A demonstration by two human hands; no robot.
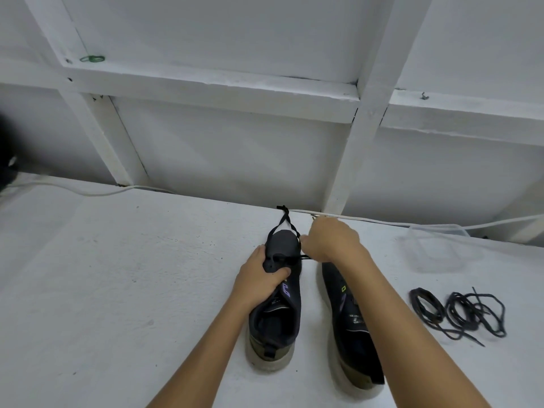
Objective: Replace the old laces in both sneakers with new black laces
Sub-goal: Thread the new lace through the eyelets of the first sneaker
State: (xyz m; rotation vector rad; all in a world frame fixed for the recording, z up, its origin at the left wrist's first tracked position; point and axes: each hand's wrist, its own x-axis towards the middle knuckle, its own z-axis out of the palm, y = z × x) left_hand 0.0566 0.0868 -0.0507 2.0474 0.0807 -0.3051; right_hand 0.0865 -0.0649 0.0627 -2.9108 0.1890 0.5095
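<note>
Two dark sneakers with pale soles stand side by side on the white table, toes pointing away from me. My left hand [260, 276] grips the left sneaker [275, 316] across its tongue and eyelets. A black lace [285, 220] runs from its front eyelets and loops over the toe toward the table's far edge. My right hand [331, 241] pinches a strand of that lace just right of the toe. The right sneaker [348, 322] lies partly under my right forearm. Two bundles of black laces [459, 312] lie to the right.
A clear plastic box [438, 248] sits at the right rear of the table. A white cable [412, 222] runs along the far edge below a white framed wall. Bare table surface [117, 275] extends to the left.
</note>
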